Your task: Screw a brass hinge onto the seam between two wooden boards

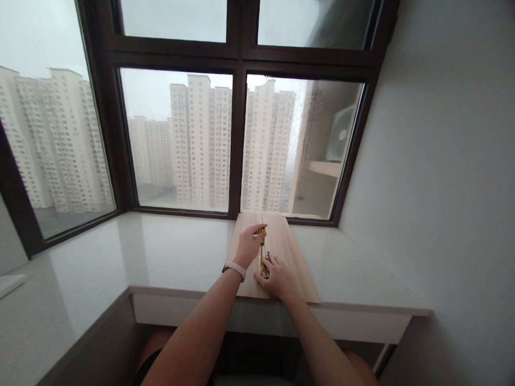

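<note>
A pale wooden board (294, 259) lies on the white sill, its near end at the front edge. My left hand (249, 242), with a light band on its wrist, is closed around the yellow-and-black handle of a screwdriver (263, 236). The screwdriver stands upright, its shaft pointing down at a small brass-coloured metal fitting (263, 270) on the board. My right hand (278, 275) rests on the board with its fingers pressed on that fitting. The fitting's exact kind is too small to make out, and the fingers hide part of it.
The white sill (175, 252) runs along dark-framed windows (238, 132) and turns toward me at the left. A white flat object (5, 286) lies at the far left. A plain wall (442, 169) stands at the right. My legs are below the sill's front edge.
</note>
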Demonstrator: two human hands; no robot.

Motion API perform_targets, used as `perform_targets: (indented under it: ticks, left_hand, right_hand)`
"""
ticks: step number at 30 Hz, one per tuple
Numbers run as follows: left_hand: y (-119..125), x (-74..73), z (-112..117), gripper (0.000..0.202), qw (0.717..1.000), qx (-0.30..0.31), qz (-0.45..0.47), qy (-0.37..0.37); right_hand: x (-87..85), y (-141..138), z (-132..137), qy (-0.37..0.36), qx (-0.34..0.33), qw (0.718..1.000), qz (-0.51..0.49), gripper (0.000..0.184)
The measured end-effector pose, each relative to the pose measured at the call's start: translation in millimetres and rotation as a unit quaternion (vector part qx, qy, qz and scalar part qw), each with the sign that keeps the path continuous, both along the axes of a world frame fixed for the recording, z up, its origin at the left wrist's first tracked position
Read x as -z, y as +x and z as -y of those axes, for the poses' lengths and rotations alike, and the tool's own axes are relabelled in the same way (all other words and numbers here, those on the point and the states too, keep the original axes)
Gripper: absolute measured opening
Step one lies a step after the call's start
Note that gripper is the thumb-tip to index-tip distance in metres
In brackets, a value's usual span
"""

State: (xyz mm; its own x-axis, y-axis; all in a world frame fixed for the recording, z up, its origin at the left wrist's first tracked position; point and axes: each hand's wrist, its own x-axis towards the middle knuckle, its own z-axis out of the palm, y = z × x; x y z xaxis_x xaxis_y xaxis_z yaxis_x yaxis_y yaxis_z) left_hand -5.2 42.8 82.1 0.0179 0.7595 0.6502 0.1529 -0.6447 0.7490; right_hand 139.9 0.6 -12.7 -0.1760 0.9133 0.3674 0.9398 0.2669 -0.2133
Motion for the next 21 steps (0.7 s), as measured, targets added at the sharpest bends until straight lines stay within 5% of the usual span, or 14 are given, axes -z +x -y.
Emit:
perform_targets:
  ticks: [11, 21]
  left_hand:
    - [-5.0, 2.3, 0.2, 0.031, 1.000, 0.013, -0.005, 0.020]
    - [-4.2, 2.3, 3.3, 0.035, 0.998, -0.044, -0.002, 0.040]
  right_hand:
    - [3.5, 0.6, -2.4, -0.004, 0.002, 1.000, -0.002, 0.076]
    - [-0.9, 0.5, 0.2, -0.006, 0.000, 1.000, 0.005, 0.076]
